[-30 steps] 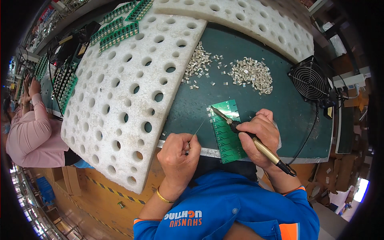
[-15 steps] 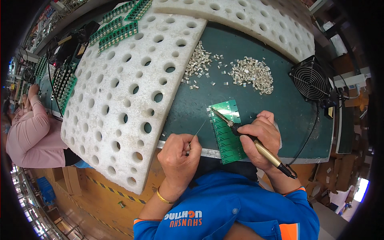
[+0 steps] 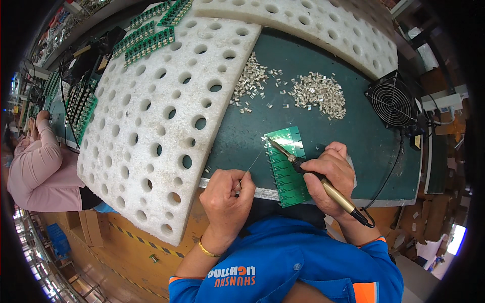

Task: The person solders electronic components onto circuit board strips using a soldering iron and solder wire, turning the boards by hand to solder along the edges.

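Observation:
A green circuit board [image 3: 287,177] lies near the front edge of the dark green table, with a row of pins along its left side. My right hand [image 3: 331,177] is closed around the gold and black handle of a soldering iron [image 3: 336,194]. The iron's tip rests at the board's upper left corner. Left of the board, my left hand [image 3: 227,199] pinches a thin solder wire [image 3: 255,160]. The wire slants up toward the same corner; whether its end touches the pins is too fine to tell.
Two piles of small white connectors [image 3: 318,95] lie beyond the board. A holed white foam sheet [image 3: 151,111] covers the left side, carrying assembled circuit boards [image 3: 149,45]. Another foam slab [image 3: 303,20] lies at the back. A black fan [image 3: 394,101] stands right. A person [image 3: 43,166] works far left.
The solder wire's end has shifted slightly up and right, closer to the iron's tip. Both hands have barely moved, and the board stays in place.

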`<state>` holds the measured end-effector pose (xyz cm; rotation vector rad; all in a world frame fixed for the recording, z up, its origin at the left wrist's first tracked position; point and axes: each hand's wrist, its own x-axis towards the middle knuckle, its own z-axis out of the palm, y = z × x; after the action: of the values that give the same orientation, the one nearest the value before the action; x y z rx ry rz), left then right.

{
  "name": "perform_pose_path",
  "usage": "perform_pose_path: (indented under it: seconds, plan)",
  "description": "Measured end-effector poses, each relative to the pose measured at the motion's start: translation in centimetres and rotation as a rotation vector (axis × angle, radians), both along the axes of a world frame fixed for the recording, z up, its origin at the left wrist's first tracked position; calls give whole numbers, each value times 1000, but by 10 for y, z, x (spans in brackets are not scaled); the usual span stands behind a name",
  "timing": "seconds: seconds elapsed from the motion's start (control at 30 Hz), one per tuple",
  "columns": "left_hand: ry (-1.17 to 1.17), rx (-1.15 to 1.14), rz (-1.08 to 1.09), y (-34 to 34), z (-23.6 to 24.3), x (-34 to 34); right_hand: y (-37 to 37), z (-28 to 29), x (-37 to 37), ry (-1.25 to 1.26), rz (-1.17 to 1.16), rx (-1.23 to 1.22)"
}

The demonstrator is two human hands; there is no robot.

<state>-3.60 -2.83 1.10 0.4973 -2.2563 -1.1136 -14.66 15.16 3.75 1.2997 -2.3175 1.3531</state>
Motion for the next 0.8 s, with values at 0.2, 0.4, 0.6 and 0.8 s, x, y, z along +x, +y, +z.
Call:
perform_pose_path:
  seconds: [0.2, 0.4, 0.6, 0.8]
  plan:
    - [-4, 8, 7, 0, 0, 0, 1, -2, 0, -2, 4, -7]
    - [2, -6, 7, 0, -1, -1, 1, -3, 0, 0, 1, -11]
    - [-13, -4, -3, -1, -1, 1, 2, -3, 0, 1, 8, -8]
    - [-20, -8, -3, -2, 1, 3, 4, -3, 2, 5, -12, -34]
